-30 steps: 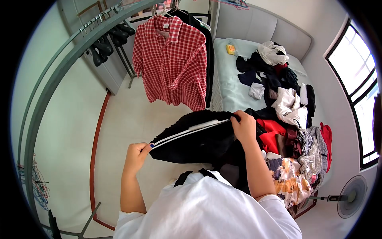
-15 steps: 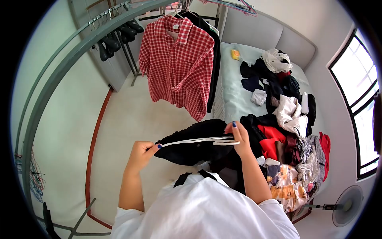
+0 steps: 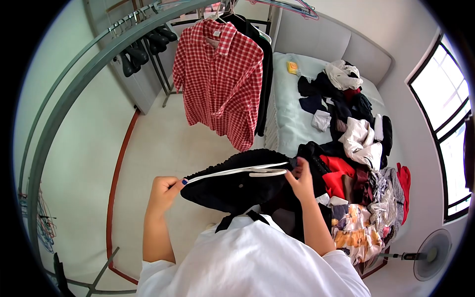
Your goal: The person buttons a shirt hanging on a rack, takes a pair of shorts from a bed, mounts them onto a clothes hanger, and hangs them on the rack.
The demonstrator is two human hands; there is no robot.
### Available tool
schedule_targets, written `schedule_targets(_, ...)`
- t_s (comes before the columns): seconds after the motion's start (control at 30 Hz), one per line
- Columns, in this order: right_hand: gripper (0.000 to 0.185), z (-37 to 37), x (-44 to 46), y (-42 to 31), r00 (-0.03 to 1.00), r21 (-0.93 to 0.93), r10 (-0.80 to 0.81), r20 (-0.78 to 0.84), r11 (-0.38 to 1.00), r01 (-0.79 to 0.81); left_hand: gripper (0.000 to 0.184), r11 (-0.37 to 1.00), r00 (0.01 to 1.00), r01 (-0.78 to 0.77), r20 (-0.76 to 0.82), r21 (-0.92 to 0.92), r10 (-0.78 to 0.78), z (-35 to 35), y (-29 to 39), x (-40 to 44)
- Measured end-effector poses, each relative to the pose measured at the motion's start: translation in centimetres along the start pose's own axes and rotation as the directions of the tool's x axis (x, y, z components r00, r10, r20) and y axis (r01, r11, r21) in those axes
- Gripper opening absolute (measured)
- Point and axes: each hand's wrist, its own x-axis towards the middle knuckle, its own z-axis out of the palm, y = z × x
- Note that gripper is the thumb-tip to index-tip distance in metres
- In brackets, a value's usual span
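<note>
A black garment [image 3: 232, 190] with a gathered edge and a small round button is stretched sideways in front of my chest. Along its top runs a white hanger [image 3: 222, 172], whose looped part lies near the right end. My left hand [image 3: 166, 194] pinches the left end of hanger and cloth between thumb and fingers. At the opposite end, my right hand [image 3: 303, 182] holds the garment's edge, its thumb beside the hanger's tip; some of its fingers are partly hidden by dark cloth.
A red checked shirt [image 3: 217, 79] hangs from a rack ahead, in front of dark clothes. A grey rail [image 3: 64, 104] with black hangers [image 3: 133, 57] curves along the left. Piled clothes [image 3: 363, 141] cover much of the bed [image 3: 289, 116]. A fan [image 3: 432, 255] stands at lower right.
The garment and hanger have shifted slightly left, along with my left hand. My right hand has turned and changed its hold, so its thumb now sits lower near the hanger's tip.
</note>
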Motion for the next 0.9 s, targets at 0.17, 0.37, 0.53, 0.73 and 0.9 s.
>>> schedule_targets(0.17,0.028,0.1,1.3,-0.4,0.959,0.01,0.274,-0.068,0.962,-0.274,0.042,1.0,0.999,0.024,0.026,0.002,-0.024,0.1,-0.2,-0.1)
schedule_targets(0.37,0.029,-0.3,4.1,3.4,0.948,0.462,0.297,-0.114,0.861,-0.214,0.037,0.983,0.988,0.064,0.147,-0.172,-0.039,-0.1,-1.9,0.0)
schedule_targets(0.53,0.032,-0.2,3.7,1.3,0.984,0.428,0.146,0.106,0.886,-0.178,0.037,0.991,0.987,0.102,0.136,-0.084,-0.09,0.3,-1.3,-0.4)
schedule_targets(0.73,0.031,-1.2,3.3,1.1,0.975,0.101,0.191,0.109,0.974,-0.202,0.042,0.912,0.998,0.063,0.017,-0.405,-0.061,0.0,-2.9,-0.4)
schedule_targets(0.9,0.032,-0.2,3.5,2.9,0.988,0.018,0.123,0.091,0.992,-0.125,0.044,0.955,0.999,0.025,0.039,-0.297,-0.014,0.0,-2.2,-0.2)
